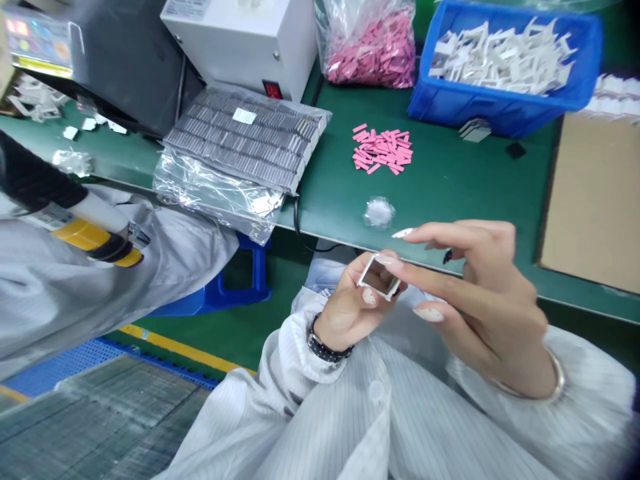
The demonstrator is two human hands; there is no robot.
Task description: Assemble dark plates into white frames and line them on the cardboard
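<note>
Big green counter (450, 193) runs across the shot, with a brown cardboard sheet (595, 200) on it at the right, cut off by the frame. Behind that there's one blue plastic bin (480, 110) heaped with white angular pieces, too tangled to count. Next to it is one clear bag of pink bits (370, 50), and a single loose pile of pink strips (383, 148) sits in front, maybe a few dozen. To the left is a crinkly silver foil pack of grey strips (245, 140), in front of a white box (240, 40) that's partly out of shot. A co-worker's grey sleeve (75, 280) fills the left edge.

My left hand (347, 310) has a tight pinch on one small square frame (377, 277), held just off the counter edge. Its centre looks shiny, but I can't tell if that's a pane or just a gap. The right hand (493, 313) has a looser, spread grip, with one long nail (387, 261) resting on the frame's corner. There's a tiny dark speck (447, 257) by those fingers, too small to make out.
</note>
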